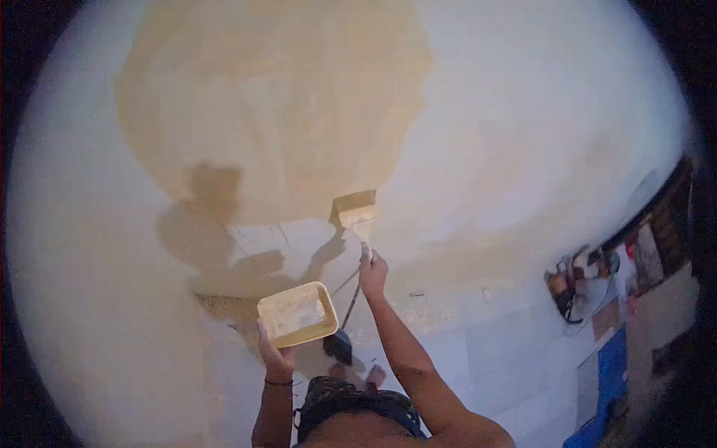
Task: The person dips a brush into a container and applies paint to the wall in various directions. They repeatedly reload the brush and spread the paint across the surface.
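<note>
My right hand point(373, 270) is closed round the handle of a wide paint brush point(358, 213), whose bristles are against or close to the wall point(485, 134). A large yellowish painted patch point(276, 97) covers the wall's upper middle. Lower left of the brush, my left hand point(275, 357) holds a cream rectangular tray point(297, 314) by its left and lower edge, with my fingers partly hidden beneath it. Some pale paint shows inside the tray.
A dark-headed tool with a long thin handle point(338, 346) is near my feet point(375, 375). Mixed items point(571, 287) and a blue sheet point(609, 373) lie on the floor at the right. Shadows fall on the wall at the left.
</note>
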The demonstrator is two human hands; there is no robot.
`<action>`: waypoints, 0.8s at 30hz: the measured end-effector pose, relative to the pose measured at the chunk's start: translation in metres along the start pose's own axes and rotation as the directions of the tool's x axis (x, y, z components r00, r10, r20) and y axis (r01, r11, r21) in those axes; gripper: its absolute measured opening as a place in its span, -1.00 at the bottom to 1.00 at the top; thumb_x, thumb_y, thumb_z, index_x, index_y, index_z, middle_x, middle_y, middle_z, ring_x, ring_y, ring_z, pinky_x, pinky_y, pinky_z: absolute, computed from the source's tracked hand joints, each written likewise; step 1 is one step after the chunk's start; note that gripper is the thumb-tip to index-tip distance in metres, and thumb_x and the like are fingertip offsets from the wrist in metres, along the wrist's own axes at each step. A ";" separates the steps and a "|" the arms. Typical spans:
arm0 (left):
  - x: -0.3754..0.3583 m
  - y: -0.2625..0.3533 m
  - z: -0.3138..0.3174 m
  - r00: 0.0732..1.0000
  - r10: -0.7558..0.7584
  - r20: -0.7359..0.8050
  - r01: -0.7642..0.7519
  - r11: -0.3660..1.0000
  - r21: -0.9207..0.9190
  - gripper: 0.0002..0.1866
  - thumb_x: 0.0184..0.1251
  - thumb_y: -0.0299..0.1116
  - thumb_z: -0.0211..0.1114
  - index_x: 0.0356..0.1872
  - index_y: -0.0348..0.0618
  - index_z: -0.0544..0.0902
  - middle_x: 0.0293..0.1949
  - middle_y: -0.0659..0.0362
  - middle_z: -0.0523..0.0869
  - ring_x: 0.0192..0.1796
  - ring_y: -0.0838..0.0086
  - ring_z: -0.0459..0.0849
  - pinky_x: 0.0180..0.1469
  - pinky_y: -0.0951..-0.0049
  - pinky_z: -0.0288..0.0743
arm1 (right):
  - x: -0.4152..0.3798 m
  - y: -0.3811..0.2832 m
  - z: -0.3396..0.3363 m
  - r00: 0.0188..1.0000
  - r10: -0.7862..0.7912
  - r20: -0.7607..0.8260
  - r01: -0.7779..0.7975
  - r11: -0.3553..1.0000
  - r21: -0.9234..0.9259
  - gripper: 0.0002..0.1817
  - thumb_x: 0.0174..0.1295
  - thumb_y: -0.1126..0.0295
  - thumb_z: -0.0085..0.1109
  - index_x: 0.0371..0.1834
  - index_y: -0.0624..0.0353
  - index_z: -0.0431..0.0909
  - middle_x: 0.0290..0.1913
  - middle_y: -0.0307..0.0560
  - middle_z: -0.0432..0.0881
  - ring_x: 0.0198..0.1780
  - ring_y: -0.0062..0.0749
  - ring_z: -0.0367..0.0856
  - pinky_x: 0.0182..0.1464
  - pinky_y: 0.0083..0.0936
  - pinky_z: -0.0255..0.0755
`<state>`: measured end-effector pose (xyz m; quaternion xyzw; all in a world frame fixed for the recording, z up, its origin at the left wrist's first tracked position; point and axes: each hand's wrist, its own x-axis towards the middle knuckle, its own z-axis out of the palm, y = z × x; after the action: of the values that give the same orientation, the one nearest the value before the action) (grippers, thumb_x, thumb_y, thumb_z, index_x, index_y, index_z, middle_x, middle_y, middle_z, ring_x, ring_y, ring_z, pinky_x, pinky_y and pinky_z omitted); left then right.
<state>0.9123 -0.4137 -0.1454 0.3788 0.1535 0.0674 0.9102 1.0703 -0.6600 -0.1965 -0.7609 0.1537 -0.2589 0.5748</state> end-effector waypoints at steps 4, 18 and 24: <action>-0.011 0.014 -0.018 0.988 0.055 0.142 -0.081 0.979 0.187 -0.33 0.59 0.14 0.01 0.43 -0.22 0.37 0.32 0.01 0.55 0.34 0.16 0.55 0.38 0.06 0.43 | -0.045 0.021 -0.011 0.917 0.334 0.220 -0.395 0.839 0.374 -0.52 0.53 -0.01 0.05 -0.45 0.14 0.49 -0.67 -0.34 0.35 -0.62 -0.61 0.36 -0.53 -0.60 0.27; 0.009 0.006 -0.056 0.946 -0.050 0.321 0.078 0.994 -0.075 -0.40 0.66 0.06 -0.08 0.48 -0.13 0.33 0.43 0.08 0.46 0.46 0.19 0.41 0.53 0.05 0.20 | -0.135 -0.017 -0.121 0.901 0.363 0.237 -0.432 0.699 0.571 -0.79 0.55 0.27 -0.08 0.09 0.09 0.45 -0.47 -0.37 0.35 -0.58 -0.71 0.22 -0.56 -0.67 0.06; -0.005 0.018 -0.027 0.969 0.004 0.247 0.022 0.994 -0.106 -0.43 0.68 0.02 -0.11 0.49 -0.13 0.31 0.42 0.07 0.46 0.45 0.20 0.42 0.51 0.06 0.24 | -0.102 -0.036 -0.110 0.961 0.213 0.174 -0.259 0.914 0.311 -0.73 0.58 0.17 -0.04 0.05 0.09 0.54 -0.53 -0.41 0.35 -0.58 -0.79 0.21 -0.56 -0.72 0.07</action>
<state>0.8981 -0.3844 -0.1497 0.3340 0.0369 0.0238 0.9416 0.9213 -0.6828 -0.1616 -0.6453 0.1594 -0.1567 0.7305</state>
